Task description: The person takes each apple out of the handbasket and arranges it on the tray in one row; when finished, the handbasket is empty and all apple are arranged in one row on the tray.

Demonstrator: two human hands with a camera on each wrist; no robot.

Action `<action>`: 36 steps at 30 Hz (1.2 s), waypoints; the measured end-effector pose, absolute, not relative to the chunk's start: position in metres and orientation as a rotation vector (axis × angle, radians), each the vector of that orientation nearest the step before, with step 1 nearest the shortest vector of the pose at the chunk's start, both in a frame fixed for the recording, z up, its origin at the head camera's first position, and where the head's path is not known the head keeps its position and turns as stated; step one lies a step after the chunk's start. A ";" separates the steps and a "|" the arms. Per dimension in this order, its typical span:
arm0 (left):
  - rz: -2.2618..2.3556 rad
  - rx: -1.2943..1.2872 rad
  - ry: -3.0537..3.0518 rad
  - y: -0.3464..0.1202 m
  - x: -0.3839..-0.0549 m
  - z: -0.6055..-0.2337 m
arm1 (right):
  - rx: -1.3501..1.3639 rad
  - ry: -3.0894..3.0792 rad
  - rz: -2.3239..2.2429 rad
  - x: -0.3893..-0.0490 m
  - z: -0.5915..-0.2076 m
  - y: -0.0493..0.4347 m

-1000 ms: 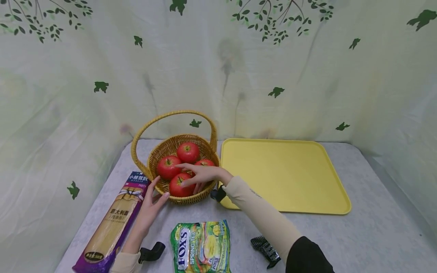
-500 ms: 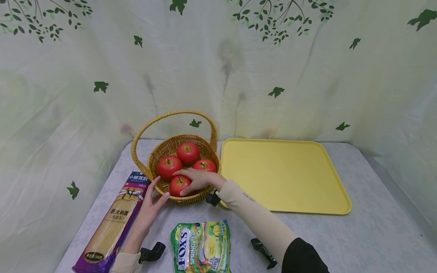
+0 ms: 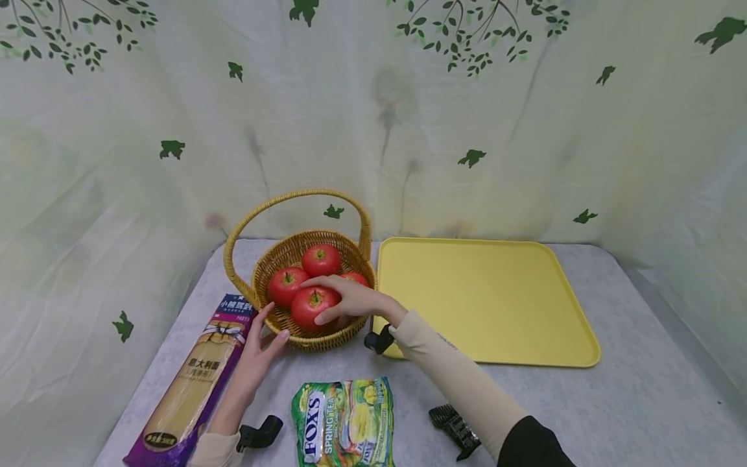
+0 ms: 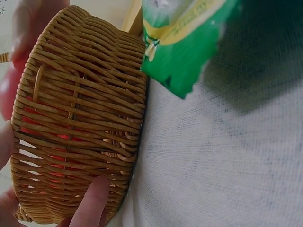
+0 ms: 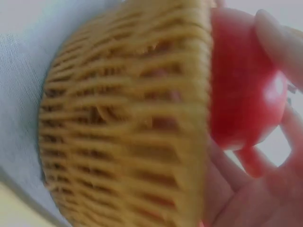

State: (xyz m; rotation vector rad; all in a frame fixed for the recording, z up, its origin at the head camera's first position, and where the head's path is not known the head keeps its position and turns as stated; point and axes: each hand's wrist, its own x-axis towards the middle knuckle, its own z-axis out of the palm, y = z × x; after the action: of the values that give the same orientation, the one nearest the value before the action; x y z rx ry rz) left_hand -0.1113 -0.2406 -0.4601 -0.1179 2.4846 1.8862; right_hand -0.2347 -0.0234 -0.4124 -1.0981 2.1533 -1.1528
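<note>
Near the left of the table, a wicker basket with a tall handle holds several red apples. My left hand holds its near-left side; in the left wrist view one finger lies against the woven outer wall and others are at the rim. Inside the basket, my right hand grips the front apple, thumb and fingers curled round it. The right wrist view has this apple standing above the rim. Part of another apple is hidden behind the right hand.
A yellow tray lies right of the basket. A purple spaghetti packet lies along the left, beside the left arm. In front are a green FOX'S candy bag and a small black patterned object, partly covered by the right sleeve.
My right hand reached down round the front apple, then raised it slightly within the basket. The left hand and the basket have stayed in place.
</note>
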 end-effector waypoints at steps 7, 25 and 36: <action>1.893 -0.122 2.488 -0.241 -0.111 -0.460 | -0.896 1.939 -1.421 -0.241 -0.402 0.008; 1.893 -0.112 2.497 -0.241 -0.110 -0.462 | -0.477 2.142 -1.710 -0.272 -0.418 0.126; 1.898 -0.132 2.501 -0.240 -0.110 -0.462 | -0.497 2.231 -1.568 -0.277 -0.434 0.132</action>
State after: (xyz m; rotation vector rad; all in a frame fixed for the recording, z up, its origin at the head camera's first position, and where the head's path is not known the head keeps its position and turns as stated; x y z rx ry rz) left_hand -0.1098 -0.2402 -0.4620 -0.1325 2.5006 1.8976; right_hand -0.2775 0.1315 -0.4338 -0.4967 2.2308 -1.5678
